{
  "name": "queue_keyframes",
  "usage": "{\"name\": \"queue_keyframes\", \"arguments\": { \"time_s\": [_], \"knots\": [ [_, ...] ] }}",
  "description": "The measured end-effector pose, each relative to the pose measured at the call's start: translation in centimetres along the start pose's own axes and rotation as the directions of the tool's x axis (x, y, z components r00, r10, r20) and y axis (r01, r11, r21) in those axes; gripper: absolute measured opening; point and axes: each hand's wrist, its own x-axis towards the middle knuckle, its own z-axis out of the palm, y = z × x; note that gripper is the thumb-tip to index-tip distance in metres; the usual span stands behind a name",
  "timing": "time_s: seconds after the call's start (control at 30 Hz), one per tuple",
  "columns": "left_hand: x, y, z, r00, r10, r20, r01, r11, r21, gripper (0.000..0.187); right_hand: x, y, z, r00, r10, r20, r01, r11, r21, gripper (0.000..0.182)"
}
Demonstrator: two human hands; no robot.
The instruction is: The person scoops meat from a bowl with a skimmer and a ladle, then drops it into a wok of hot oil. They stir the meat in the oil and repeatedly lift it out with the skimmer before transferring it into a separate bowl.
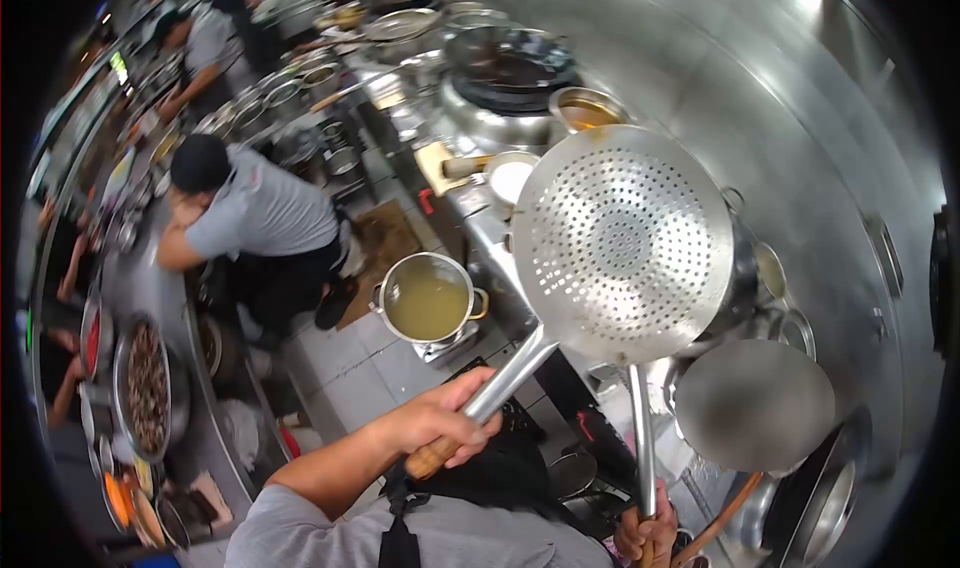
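My left hand (455, 418) is wrapped round the wooden-ended handle of a large perforated skimmer (625, 308). Its round metal bowl, full of small holes, is held up above the stove counter. At the lower right, my right hand (645, 536) is closed on the wooden end of a second long-handled metal tool (643, 448). That tool's shaft runs up to the skimmer's lower rim, and its head is hidden behind the skimmer. Near the skimmer's upper left edge stands a pot of white contents (513, 180); behind it is a pot of orange-brown liquid (590, 116).
A pot of yellowish liquid (428, 298) stands low by the tiled floor (370, 378). A person in a grey shirt (265, 203) leans on the left counter near a tray of dark pieces (146, 388). Woks (510, 58) are at the back; a round grey blurred shape (755, 405) is at right.
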Motion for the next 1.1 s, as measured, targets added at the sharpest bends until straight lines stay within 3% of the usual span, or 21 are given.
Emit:
{"name": "queue_keyframes", "arguments": {
  "time_s": [0.07,0.17,0.2,0.3,0.33,0.43,0.47,0.57,0.63,0.7,0.73,0.83,0.9,1.03,1.1],
  "knots": [
    [-4.9,-1.5,-1.2,0.995,0.042,-0.087,-0.048,0.996,-0.074,0.072,0.1,-0.3,1.8,0.970,0.149,-0.192,-0.179,0.972,-0.154,0.101],
    [-10.8,-5.3,-1.3,0.956,0.136,-0.258,-0.172,0.978,-0.122,0.075,2.3,-2.3,5.9,0.930,0.309,-0.199,-0.363,0.855,-0.370,0.084],
    [-12.4,-7.2,-1.7,0.935,0.185,-0.301,-0.228,0.967,-0.114,0.076,3.2,-2.5,6.6,0.923,0.302,-0.237,-0.380,0.803,-0.459,0.083],
    [-16.3,-10.8,1.6,0.818,0.281,-0.501,-0.381,0.919,-0.106,0.075,7.0,-2.5,7.1,0.901,0.411,-0.140,-0.413,0.710,-0.570,0.089],
    [-17.1,-12.1,2.8,0.754,0.322,-0.572,-0.456,0.884,-0.104,0.072,8.7,-2.6,7.6,0.833,0.551,-0.048,-0.466,0.653,-0.597,0.094],
    [-18.3,-15.5,6.0,0.582,0.440,-0.684,-0.659,0.748,-0.080,0.070,13.4,-2.9,10.1,0.670,0.742,0.029,-0.469,0.454,-0.757,0.096],
    [-18.6,-16.0,7.0,0.506,0.454,-0.733,-0.690,0.724,-0.028,0.068,15.7,-2.1,9.8,0.522,0.842,0.134,-0.510,0.435,-0.742,0.103],
    [-19.3,-16.9,9.1,0.261,0.545,-0.797,-0.794,0.591,0.145,0.062,22.8,3.0,10.2,0.185,0.899,0.397,-0.578,0.426,-0.696,0.081],
    [-20.2,-15.7,10.4,0.073,0.570,-0.818,-0.818,0.504,0.278,0.057,22.9,5.9,15.4,0.100,0.901,0.423,-0.648,0.382,-0.659,0.076],
    [-22.7,-14.1,11.3,-0.119,0.560,-0.820,-0.751,0.490,0.443,0.054,23.5,10.2,19.7,-0.021,0.882,0.471,-0.658,0.342,-0.671,0.072],
    [-24.8,-13.6,11.0,-0.182,0.551,-0.814,-0.709,0.500,0.497,0.053,23.4,12.3,22.1,-0.028,0.879,0.477,-0.626,0.356,-0.694,0.070],
    [-31.5,-11.4,9.4,-0.403,0.522,-0.752,-0.538,0.529,0.656,0.050,22.6,18.7,29.2,-0.024,0.864,0.504,-0.509,0.423,-0.749,0.067],
    [-36.7,-10.2,7.4,-0.524,0.482,-0.702,-0.398,0.590,0.702,0.050,22.1,22.8,33.8,0.041,0.882,0.470,-0.297,0.460,-0.837,0.066],
    [-46.5,-8.6,3.9,-0.683,0.462,-0.566,-0.081,0.722,0.687,0.058,21.5,29.1,41.6,0.152,0.874,0.461,0.105,0.450,-0.887,0.065],
    [-49.8,-8.0,2.7,-0.703,0.443,-0.556,0.002,0.783,0.622,0.063,21.7,31.2,44.4,0.183,0.864,0.469,0.249,0.420,-0.872,0.070]
  ]
}}
